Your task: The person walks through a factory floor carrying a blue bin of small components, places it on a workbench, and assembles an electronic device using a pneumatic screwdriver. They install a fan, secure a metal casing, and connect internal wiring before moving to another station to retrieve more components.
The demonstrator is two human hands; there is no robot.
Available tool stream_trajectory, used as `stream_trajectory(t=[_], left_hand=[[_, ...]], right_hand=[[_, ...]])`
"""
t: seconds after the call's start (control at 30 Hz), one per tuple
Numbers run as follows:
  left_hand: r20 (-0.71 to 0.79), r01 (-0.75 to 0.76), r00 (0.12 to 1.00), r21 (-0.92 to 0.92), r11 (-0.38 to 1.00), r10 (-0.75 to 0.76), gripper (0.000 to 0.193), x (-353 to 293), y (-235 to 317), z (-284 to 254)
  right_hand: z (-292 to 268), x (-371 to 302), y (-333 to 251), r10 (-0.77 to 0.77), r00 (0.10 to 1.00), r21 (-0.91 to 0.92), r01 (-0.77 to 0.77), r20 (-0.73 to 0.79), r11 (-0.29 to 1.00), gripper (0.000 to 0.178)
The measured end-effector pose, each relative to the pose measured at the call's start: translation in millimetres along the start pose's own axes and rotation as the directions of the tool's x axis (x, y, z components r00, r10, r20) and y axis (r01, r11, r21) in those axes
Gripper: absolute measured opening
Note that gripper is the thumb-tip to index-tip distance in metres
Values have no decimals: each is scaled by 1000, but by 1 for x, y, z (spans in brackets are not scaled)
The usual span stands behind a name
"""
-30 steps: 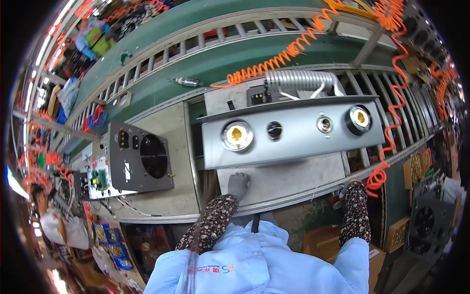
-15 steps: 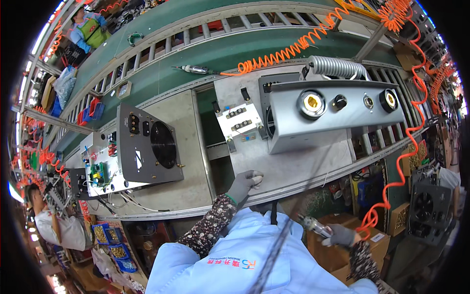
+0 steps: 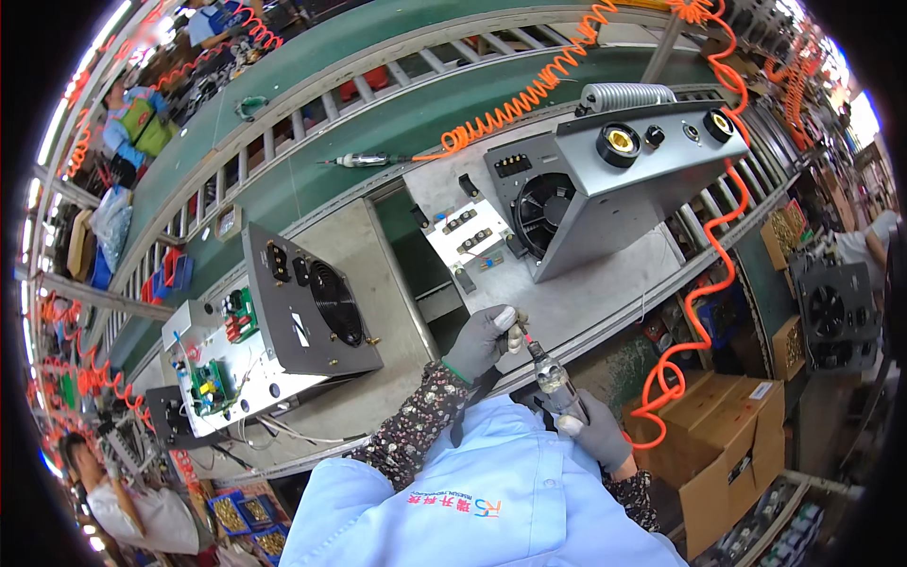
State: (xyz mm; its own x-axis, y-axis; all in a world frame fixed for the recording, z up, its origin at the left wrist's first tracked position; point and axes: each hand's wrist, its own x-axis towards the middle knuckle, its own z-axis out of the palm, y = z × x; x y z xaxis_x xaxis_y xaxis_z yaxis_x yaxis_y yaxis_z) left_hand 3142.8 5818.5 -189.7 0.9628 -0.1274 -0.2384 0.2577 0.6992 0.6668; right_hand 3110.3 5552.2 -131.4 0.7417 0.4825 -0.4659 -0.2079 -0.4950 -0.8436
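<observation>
My right hand [image 3: 597,433], in a grey glove, is wrapped round an air screwdriver [image 3: 556,380] with an orange coiled hose. Its tip points up and left at my gloved left hand [image 3: 484,345]. The left fingers are pinched together beside that tip; what they hold is too small to make out. Beyond the hands a grey metal machine housing [image 3: 624,189] stands tilted on a metal work plate [image 3: 605,269], its black fan [image 3: 545,213] facing left. A white panel with black terminal blocks [image 3: 470,234] lies against its left side.
To the left stands a second housing [image 3: 302,317] with green circuit boards. Another air screwdriver [image 3: 364,160] lies on the green conveyor. An orange hose [image 3: 704,312] hangs down at the right above an open cardboard box [image 3: 723,435]. Other people stand along the left edge.
My right hand has brought the air screwdriver up and left to my left hand. The left hand has risen slightly, its fingers now pinched near the tip. The whole view has turned somewhat.
</observation>
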Motion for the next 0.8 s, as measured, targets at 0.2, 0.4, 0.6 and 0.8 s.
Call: stream_trajectory(t=[0.2,0.4,0.6,0.8], left_hand=[[89,9,994,518,856,-64,23,-19,27,-11],[201,69,965,415,907,-165,25,-22,38,-3],[289,-474,847,792,385,447,24,33,66,19],[-468,129,684,833,538,559,40,242,105,-155]], right_hand=[[7,-27,-47,197,980,-240,-194,-12,951,55],[17,-29,-14,93,964,323,-173,248,930,56],[20,-14,-45,39,999,502,-29,-10,864,48],[-5,4,-40,98,969,447,14,-226,894,43]])
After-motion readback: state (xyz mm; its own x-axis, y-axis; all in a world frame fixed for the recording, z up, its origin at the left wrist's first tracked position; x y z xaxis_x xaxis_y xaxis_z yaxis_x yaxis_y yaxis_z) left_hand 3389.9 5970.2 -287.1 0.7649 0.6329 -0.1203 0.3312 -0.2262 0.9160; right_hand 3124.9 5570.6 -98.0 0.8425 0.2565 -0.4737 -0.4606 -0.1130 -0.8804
